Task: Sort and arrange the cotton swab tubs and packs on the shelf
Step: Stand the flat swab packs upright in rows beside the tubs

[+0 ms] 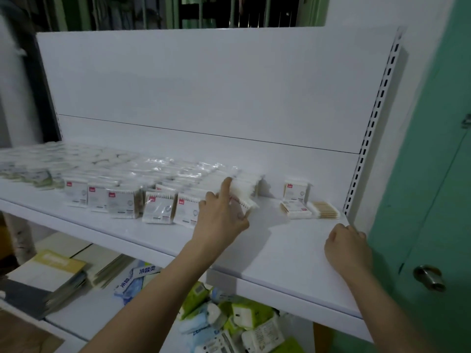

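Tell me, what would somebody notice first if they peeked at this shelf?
Probably the left hand gripping a cotton swab pack in the middle of the white shelf. Left of it stand crowded rows of packs, and three lone packs sit by the right end.

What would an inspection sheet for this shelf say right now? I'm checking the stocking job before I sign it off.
Surface: white shelf, bare at the front right.
Job's things: row of swab packs standing from left to centre; one upright pack with two flat packs lying in front of it near the right end.
Clutter: blurred wrapped goods at the back left.
Hands: left hand grips a swab pack, forefinger extended; right hand rests curled on the shelf, holding nothing.
Cables: nothing seen.
Surroundings: white back panel, slotted upright, green door at right; wipe packets and booklets on the lower levels.
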